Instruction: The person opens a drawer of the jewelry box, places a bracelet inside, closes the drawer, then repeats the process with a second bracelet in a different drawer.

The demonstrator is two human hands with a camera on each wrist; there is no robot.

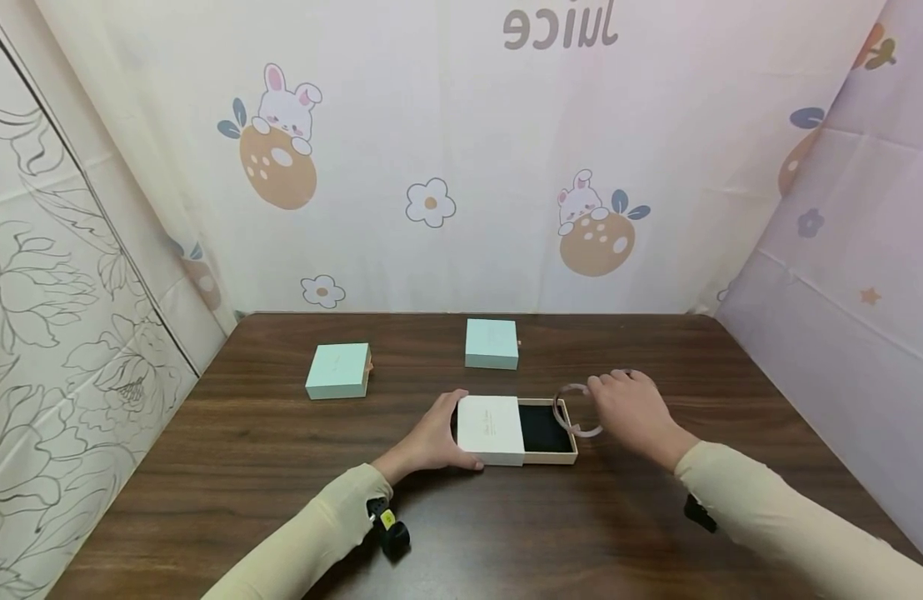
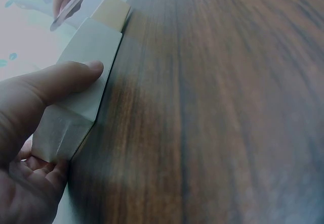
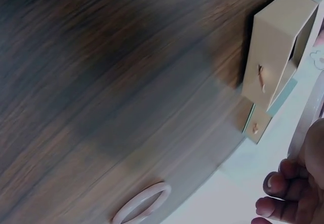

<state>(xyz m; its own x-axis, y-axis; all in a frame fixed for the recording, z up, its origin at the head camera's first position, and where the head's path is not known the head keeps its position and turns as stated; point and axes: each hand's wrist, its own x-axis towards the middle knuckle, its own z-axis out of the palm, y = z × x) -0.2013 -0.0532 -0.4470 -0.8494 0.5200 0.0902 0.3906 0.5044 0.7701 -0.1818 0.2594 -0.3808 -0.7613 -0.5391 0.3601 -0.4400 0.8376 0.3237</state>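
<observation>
A white sliding gift box [image 1: 490,427] sits on the table with its drawer [image 1: 551,458] pulled partly out to the right, showing a black lining [image 1: 540,429]. My left hand [image 1: 430,437] grips the sleeve from its left end; the left wrist view shows the thumb [image 2: 76,77] along the near side. Between the fingers of my right hand [image 1: 636,412] is a pale, translucent bangle [image 1: 556,410], tilted above the drawer's right end. The right wrist view shows part of this bangle [image 3: 306,120] and the drawer's ribbon pull [image 3: 261,77]. Another pale bangle [image 3: 163,195] lies on the table.
Two closed mint-green boxes stand farther back: one at the left [image 1: 337,371], the other behind the white box [image 1: 491,343]. A printed curtain [image 1: 506,250] hangs along the table's back edge, with more cloth at both sides.
</observation>
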